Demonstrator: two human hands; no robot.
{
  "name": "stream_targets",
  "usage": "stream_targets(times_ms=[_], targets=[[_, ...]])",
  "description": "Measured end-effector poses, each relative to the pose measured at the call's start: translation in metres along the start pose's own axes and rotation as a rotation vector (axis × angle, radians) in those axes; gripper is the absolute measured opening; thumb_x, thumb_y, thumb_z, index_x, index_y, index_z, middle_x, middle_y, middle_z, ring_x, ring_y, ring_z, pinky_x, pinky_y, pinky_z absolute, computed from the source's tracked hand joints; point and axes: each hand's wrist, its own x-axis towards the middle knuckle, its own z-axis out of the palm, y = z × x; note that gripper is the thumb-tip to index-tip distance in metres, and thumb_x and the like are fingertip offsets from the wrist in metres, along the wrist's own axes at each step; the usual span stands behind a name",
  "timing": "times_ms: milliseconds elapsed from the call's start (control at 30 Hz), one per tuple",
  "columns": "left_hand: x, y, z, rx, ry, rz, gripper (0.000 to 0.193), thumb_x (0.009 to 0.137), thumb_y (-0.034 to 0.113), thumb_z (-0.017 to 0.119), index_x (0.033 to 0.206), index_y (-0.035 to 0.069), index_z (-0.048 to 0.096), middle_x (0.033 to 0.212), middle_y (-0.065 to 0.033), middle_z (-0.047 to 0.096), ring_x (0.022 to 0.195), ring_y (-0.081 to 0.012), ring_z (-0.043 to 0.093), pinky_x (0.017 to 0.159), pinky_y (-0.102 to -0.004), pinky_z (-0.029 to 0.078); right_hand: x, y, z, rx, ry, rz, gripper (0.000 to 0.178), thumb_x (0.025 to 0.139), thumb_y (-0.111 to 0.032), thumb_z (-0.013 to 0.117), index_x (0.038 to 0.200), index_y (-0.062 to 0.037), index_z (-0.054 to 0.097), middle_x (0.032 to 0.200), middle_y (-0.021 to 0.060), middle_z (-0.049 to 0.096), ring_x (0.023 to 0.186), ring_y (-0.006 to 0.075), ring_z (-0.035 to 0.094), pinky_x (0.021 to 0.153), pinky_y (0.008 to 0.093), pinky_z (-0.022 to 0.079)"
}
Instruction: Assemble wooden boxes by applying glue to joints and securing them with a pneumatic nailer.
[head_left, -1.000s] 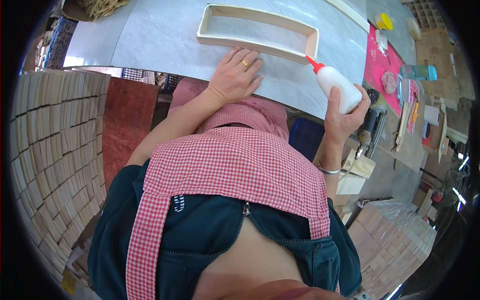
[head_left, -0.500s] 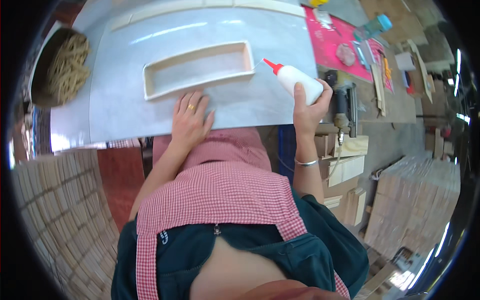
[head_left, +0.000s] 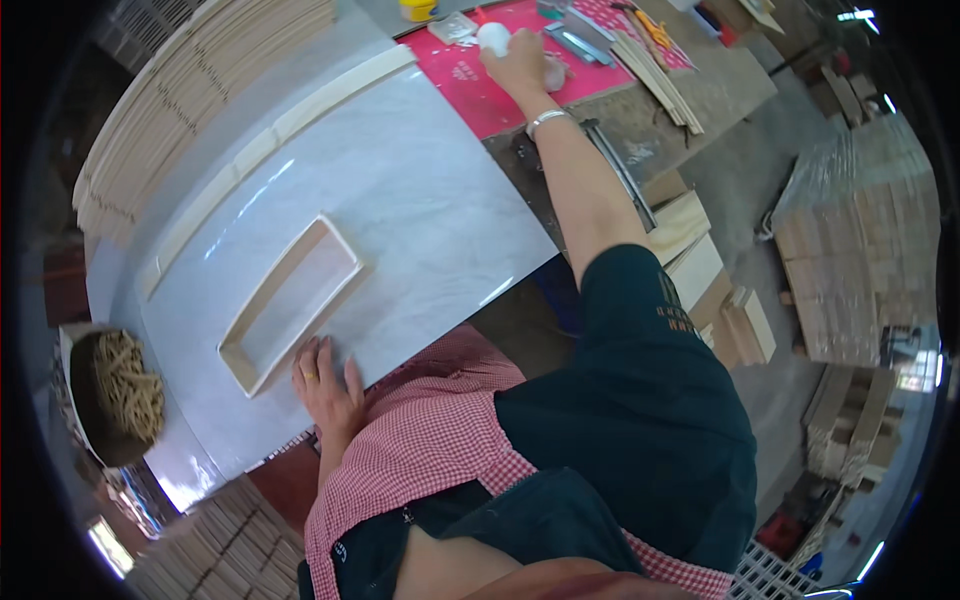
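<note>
A shallow rectangular wooden frame (head_left: 290,300) lies on the pale blue-grey tabletop (head_left: 420,240). Beside its near long side rests my left hand (head_left: 328,388), laid flat with the fingers spread and a ring on one finger; nothing is in it. My right arm stretches far to the back right. There my right hand (head_left: 522,68) grips a white glue bottle (head_left: 493,39) with a red nozzle, over the pink mat (head_left: 465,85). The fingers partly cover the bottle.
Rubber bands fill a dark container (head_left: 98,400) at the table's left. A long pale strip (head_left: 270,135) runs along the far side, with stacked thin boards (head_left: 190,105) behind. Wooden sticks (head_left: 655,85), an orange-handled tool (head_left: 655,28) and a yellow tub (head_left: 418,10) are at the far right.
My right hand has carried the glue bottle from beside the frame out to the pink mat. My view has turned to the right. The left hand stays flat by the frame.
</note>
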Motion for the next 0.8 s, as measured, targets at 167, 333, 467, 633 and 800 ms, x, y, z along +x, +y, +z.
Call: stream_targets(times_ms=[167,333,467,633,800], targets=[[0.021,0.015,0.007,0.024,-0.088,0.031,0.042,0.091,0.022,0.064,0.128,0.003,0.061,0.129,-0.017,0.057,0.119,-0.0366,0.053,0.104,-0.0462,0.042,0.021,0.062,-0.005,-0.118,-0.324,0.094,0.04,0.085,-0.033,0.072,0.109,-0.0011,0.065,0.1,0.0157,0.071,0.084,0.0315,0.067,0.078,0.0401,0.054],[0.022,0.045,0.054,0.036,-0.044,-0.003,0.041,0.095,0.026,0.06,0.129,0.003,0.061,0.129,-0.0171,0.057,0.12,-0.0361,0.053,0.105,-0.046,0.042,0.016,0.112,-0.087,-0.151,-0.403,0.077,0.034,0.078,-0.023,0.073,0.106,-0.0038,0.072,0.102,0.019,0.074,0.09,0.0279,0.07,0.08,0.0377,0.055],[0.007,0.042,0.07,0.109,0.014,0.013,0.041,0.099,0.029,0.056,0.13,0.003,0.061,0.129,-0.017,0.057,0.12,-0.0363,0.053,0.105,-0.0455,0.041,-0.074,0.199,-0.219,-0.041,-0.027,0.389,0.032,0.085,-0.026,0.07,0.108,-0.0035,0.07,0.1,0.0154,0.073,0.083,0.0281,0.068,0.077,0.0384,0.054],[0.004,0.071,0.072,0.127,0.022,0.029,0.041,0.101,0.031,0.054,0.131,0.004,0.061,0.129,-0.0172,0.057,0.121,-0.0367,0.052,0.105,-0.0456,0.041,-0.247,0.343,-0.401,-0.381,0.454,0.615,0.03,0.092,-0.029,0.064,0.101,-0.0003,0.07,0.093,0.014,0.072,0.086,0.0252,0.069,0.078,0.035,0.054],[-0.004,0.07,0.08,0.227,0.017,0.12,0.041,0.102,0.032,0.053,0.132,0.004,0.06,0.131,-0.0171,0.055,0.123,-0.0365,0.052,0.105,-0.0453,0.042,-0.372,0.456,-0.461,-0.568,0.24,0.946,0.031,0.09,-0.026,0.065,0.108,0.0,0.066,0.097,0.0151,0.07,0.09,0.031,0.067,0.082,0.038,0.054]])
